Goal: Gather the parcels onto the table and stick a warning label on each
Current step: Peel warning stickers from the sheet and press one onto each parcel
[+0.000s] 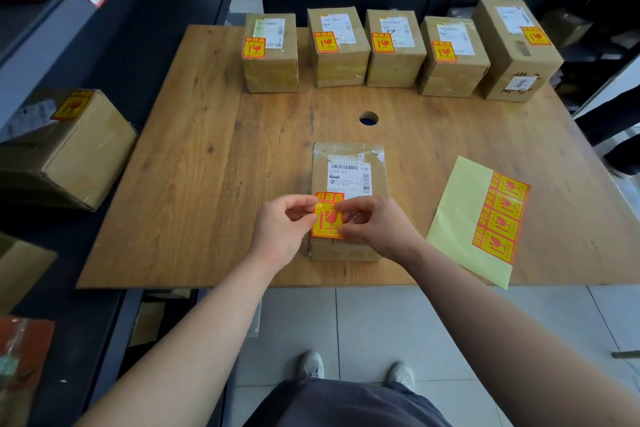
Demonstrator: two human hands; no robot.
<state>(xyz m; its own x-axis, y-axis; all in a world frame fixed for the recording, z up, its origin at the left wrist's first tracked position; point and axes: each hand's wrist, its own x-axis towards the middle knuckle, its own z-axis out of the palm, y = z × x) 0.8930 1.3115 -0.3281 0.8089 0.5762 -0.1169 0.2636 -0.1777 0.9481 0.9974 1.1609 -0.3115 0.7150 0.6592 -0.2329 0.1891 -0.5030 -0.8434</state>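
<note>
A brown parcel [348, 163] with a white shipping label lies near the front of the wooden table [194, 184]. Over its near end is an orange and yellow warning label [327, 218]. My left hand [282, 229] pinches the label's left edge and my right hand [375, 224] pinches its right edge. Whether the label is stuck down I cannot tell. To the right lies a yellow backing sheet [460, 215] with several more labels [500, 218]. Along the table's far edge stand several parcels [341, 59], each bearing a warning label.
A round cable hole [368, 118] sits in the table's middle. On the dark shelf at the left lies another labelled box [79, 156]. More shelves with boxes and bags stand behind the table. White floor tiles and my shoes show below the table's front edge.
</note>
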